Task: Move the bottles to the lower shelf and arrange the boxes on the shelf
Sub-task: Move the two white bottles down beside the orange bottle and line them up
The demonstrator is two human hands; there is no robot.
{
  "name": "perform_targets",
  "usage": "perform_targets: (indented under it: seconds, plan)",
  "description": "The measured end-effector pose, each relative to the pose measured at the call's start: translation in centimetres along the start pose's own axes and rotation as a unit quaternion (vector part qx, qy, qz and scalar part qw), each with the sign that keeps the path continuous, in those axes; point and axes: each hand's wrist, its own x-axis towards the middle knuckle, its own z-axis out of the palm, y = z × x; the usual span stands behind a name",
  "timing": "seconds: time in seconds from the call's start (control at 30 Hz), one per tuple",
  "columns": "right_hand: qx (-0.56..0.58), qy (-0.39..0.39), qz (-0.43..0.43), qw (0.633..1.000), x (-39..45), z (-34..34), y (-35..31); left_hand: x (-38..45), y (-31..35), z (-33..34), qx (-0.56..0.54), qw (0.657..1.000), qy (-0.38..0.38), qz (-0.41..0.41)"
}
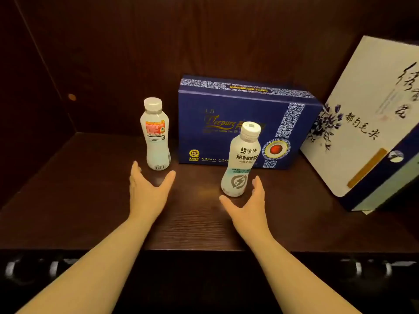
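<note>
Two white plastic bottles stand upright on a dark wooden shelf (79,200). The left bottle (156,134) has an orange label and the right bottle (241,159) has grey print. My left hand (148,193) is spread just in front of the left bottle, not touching it. My right hand (248,207) is spread around the base of the right bottle, a small gap still showing. A blue box (226,114) stands against the back wall behind the bottles. A white box with blue flowers (362,123) leans tilted at the right.
The shelf sits in a dark wooden cabinet with a side wall (29,109) at the left and a back panel (181,41). Below the shelf's front edge (204,251) lies a dark area with carved trim.
</note>
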Motion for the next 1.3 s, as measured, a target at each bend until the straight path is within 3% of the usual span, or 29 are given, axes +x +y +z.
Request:
perform_targets:
  seconds: [0.07, 0.27, 0.5, 0.8, 1.0, 1.3]
  plan:
    - [0.004, 0.031, -0.03, 0.999, 1.2, 0.5, 0.1, 1.7, 0.1, 0.8, 0.001, 0.999, 0.037, 0.022]
    - [0.024, 0.05, -0.052, 0.997, 3.5, 1.7, -0.2, 6.5, 0.4, 2.8, 0.004, 0.997, 0.051, 0.05]
    - [0.013, 0.065, -0.037, 0.997, 4.8, 2.3, -0.4, 9.5, 0.4, 3.7, -0.023, 0.998, 0.01, 0.058]
    - [0.099, 0.077, -0.019, 0.992, 0.4, 0.3, 0.1, 4.7, -0.3, 1.2, -0.079, 0.993, -0.017, 0.09]
    - [0.142, 0.113, -0.011, 0.983, -3.4, -5.0, -0.2, -2.0, 3.1, 1.9, -0.107, 0.983, -0.082, 0.121]
    - [0.14, 0.229, -0.08, 0.96, -7.1, -20.2, -2.7, -13.2, 16.7, 8.2, -0.132, 0.948, -0.182, 0.224]
